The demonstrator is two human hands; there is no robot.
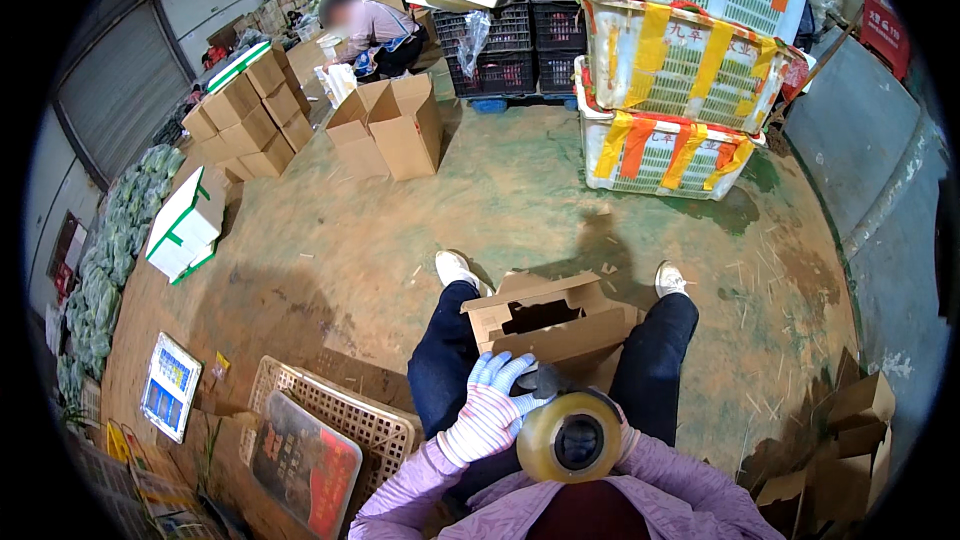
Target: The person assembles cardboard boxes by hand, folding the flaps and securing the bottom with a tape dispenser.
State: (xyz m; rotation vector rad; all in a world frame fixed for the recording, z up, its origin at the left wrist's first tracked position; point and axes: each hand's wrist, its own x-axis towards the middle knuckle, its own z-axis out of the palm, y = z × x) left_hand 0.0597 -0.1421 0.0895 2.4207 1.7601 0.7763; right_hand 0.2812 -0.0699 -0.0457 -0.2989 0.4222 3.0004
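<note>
A tape dispenser with a wide roll of yellowish packing tape is held up close in front of me. My left hand, in a striped glove with blue fingertips, closes its fingers and thumb at the dispenser's dark front end. Whether it also pinches the loose tape end cannot be made out. Behind the roll, my right hand grips the dispenser from the right; its fingers are mostly hidden. Between my legs stands a brown cardboard box, its flaps partly raised around a dark opening.
To my left lie a plastic crate and a dark, red-edged board. Folded cardboard sits at lower right. Ahead are two open cartons, taped white crates and black crates. A person crouches farther back.
</note>
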